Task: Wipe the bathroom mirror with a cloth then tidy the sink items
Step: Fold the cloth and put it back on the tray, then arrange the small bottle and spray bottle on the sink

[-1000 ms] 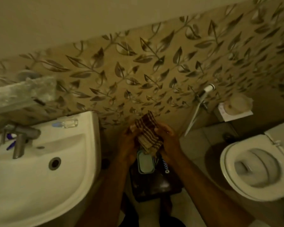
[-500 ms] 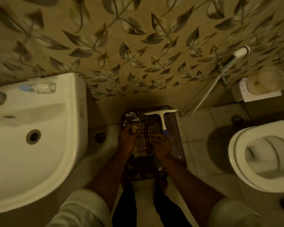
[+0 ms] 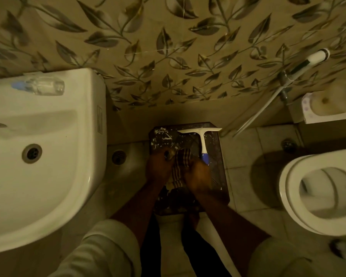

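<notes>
A brown and cream striped cloth [image 3: 179, 169] is bunched between my two hands, low over a dark speckled stool [image 3: 218, 156] on the floor. My left hand [image 3: 158, 166] grips its left side and my right hand [image 3: 198, 174] grips its right side. A white squeegee with a blue handle [image 3: 203, 144] lies on the stool just beyond my right hand. The white sink [image 3: 54, 160] is at the left, with a clear bottle with a blue cap [image 3: 41, 87] lying on its back ledge. The mirror is out of view.
A white toilet [image 3: 320, 192] with its seat down stands at the right. A hand sprayer and hose [image 3: 300, 66] hang on the leaf-patterned wall, above a toilet roll [image 3: 328, 100] on its holder. A floor drain [image 3: 118, 156] sits between sink and stool.
The view has tilted down from the wall to the floor. My hands have brought the cloth down onto the stool and gathered it tighter between them.
</notes>
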